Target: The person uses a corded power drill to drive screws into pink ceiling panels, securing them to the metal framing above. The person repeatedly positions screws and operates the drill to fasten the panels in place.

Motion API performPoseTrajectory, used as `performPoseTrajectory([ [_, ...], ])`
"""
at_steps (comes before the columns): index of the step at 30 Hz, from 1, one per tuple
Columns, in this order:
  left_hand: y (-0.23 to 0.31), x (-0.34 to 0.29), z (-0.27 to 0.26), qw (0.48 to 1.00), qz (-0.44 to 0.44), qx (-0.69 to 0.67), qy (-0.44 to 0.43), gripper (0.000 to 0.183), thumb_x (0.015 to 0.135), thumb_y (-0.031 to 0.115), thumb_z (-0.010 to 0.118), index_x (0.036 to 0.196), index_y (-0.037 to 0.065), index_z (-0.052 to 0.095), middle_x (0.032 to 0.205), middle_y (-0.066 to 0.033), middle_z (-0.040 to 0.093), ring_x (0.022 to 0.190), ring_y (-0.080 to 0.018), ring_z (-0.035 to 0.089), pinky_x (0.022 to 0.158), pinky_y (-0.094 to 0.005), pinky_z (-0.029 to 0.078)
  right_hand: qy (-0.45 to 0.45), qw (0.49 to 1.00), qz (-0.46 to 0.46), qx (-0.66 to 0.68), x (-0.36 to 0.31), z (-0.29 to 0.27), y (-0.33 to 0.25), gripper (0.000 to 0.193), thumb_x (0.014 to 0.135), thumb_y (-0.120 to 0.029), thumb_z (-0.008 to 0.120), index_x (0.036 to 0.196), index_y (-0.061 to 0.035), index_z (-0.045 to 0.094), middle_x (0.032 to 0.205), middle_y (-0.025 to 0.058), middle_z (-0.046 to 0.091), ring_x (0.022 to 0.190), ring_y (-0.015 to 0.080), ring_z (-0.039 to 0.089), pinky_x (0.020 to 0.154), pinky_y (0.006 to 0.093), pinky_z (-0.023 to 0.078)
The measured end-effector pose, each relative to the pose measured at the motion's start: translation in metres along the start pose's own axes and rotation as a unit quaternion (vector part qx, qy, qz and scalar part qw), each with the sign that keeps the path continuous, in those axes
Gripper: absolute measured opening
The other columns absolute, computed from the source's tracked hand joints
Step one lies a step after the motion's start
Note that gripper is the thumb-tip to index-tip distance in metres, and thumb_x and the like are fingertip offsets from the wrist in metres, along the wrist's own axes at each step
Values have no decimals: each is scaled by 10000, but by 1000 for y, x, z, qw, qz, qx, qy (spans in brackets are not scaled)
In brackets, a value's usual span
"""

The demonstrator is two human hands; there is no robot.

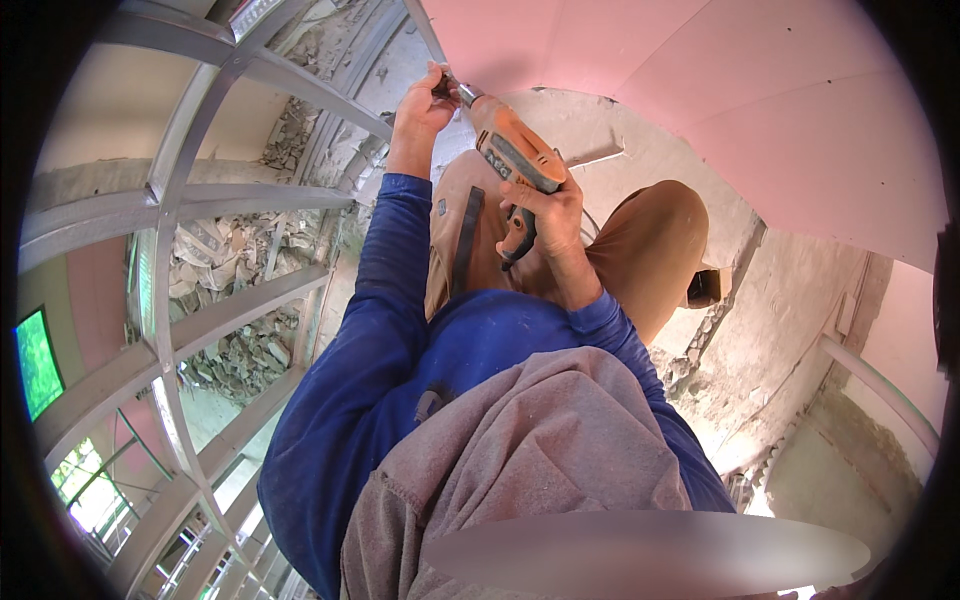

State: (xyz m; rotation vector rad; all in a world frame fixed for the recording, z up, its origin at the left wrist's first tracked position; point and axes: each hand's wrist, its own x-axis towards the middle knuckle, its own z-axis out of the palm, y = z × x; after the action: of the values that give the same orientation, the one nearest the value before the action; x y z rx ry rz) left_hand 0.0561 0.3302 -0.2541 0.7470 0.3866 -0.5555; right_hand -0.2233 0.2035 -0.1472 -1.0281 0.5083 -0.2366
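An orange and grey power drill (520, 150) points up and to the left, its chuck beside the lower edge of the pink wall board (620, 60). My right hand (552, 212) is closed around the drill's handle. My left hand (424, 108) is raised at the drill's tip, fingers curled in a pinch next to the chuck. Something small and dark shows between those fingers, too hidden to name. The bit's end cannot be made out. A dark strap-like strip (467, 240) lies along my left thigh, below the drill.
Metal stud framing (165, 215) rises along my left, with broken rubble (235, 255) behind its bars. Pink board curves across the far right. My bent knees (660, 225) are close under the drill. A pipe (880, 390) stands at right, over rough concrete floor (770, 330).
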Motion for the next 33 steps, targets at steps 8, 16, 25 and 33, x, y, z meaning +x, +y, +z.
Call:
performPoseTrajectory([
  [8, -9, 4, 6, 998, 2, -53, 22, 232, 1148, 202, 642, 1140, -24, 693, 1022, -80, 685, 904, -226, 649, 843, -383, 602, 1, 1000, 8, -2, 2, 0, 4, 559, 809, 28, 923, 1309, 17, 673, 940, 95, 756, 703, 202, 730, 603, 337, 600],
  [16, -18, 30, -9, 997, -19, -75, 6, 273, 1182, 247, 573, 1098, -5, 638, 960, -74, 644, 864, -207, 628, 806, -379, 588, 6, 999, 39, 19, 1, 1, 7, 691, 816, 57, 919, 1446, 35, 636, 971, 72, 754, 743, 160, 703, 671, 306, 585],
  [25, -27, 29, -12, 999, -6, -23, 45, 225, 1172, 227, 591, 1109, 30, 679, 943, -61, 689, 827, -199, 653, 798, -380, 575, 17, 999, 27, 13, 8, 0, 12, 536, 824, 17, 909, 1308, 30, 679, 992, 100, 740, 704, 208, 726, 577, 331, 592],
  [33, -37, 41, -2, 995, 13, 54, 77, 147, 1141, 94, 597, 1177, -25, 674, 1048, -100, 708, 932, -241, 699, 875, -419, 623, 68, 972, 131, 185, 24, 11, 40, 468, 901, -38, 838, 1324, 33, 650, 962, 155, 713, 732, 253, 712, 668, 390, 631],
])
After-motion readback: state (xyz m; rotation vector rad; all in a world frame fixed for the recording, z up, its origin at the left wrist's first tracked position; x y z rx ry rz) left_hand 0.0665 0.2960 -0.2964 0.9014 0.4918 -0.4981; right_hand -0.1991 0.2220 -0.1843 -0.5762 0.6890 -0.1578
